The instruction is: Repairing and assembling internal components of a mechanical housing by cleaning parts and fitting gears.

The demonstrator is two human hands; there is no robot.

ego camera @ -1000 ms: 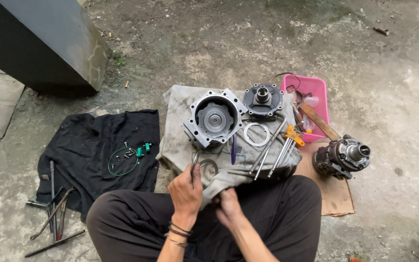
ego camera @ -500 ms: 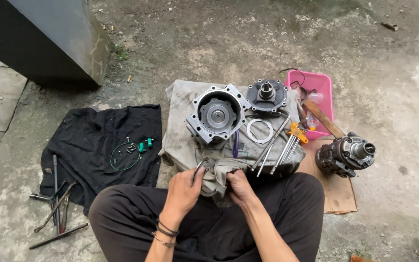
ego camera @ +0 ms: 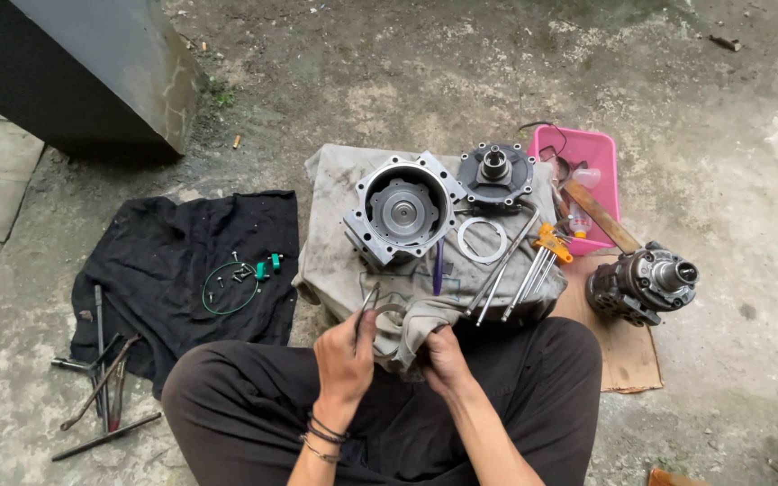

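A: What does the left hand (ego camera: 346, 353) hold?

B: It grasps pliers (ego camera: 368, 300), fingers closed around the handles, tips pointing up and away from the body. A thin ring (ego camera: 389, 310) is at the tips; I cannot tell if the tips grip it.

A: And the right hand (ego camera: 444, 357)?

B: It is clenched on a fold of the grey cloth (ego camera: 407, 328), just beside the ring. The fold hides the fingertips.

A: Where are both hands?

B: Close together, above the crossed legs in dark trousers (ego camera: 515, 387), at the near edge of the cloth. Both wrists are bent a little inward. The left wrist has dark bands (ego camera: 324, 434).

A: What lies around?

B: On the cloth stands a metal housing (ego camera: 400, 210), open side up, and behind it a round plate with a hub (ego camera: 495, 171). Near them lie a flat ring (ego camera: 482, 240), a purple pen (ego camera: 438, 265), long wrenches (ego camera: 502, 265) and hex keys with an orange holder (ego camera: 542, 256).

A: And further away?

B: A pink tray (ego camera: 601, 157) is on the right, and a pump body (ego camera: 643, 283) rests on cardboard (ego camera: 623, 346). On the left, a black cloth (ego camera: 164, 261) carries a green wire loop (ego camera: 227, 288) and small screws. More tools (ego camera: 101, 369) lie on the concrete near it.
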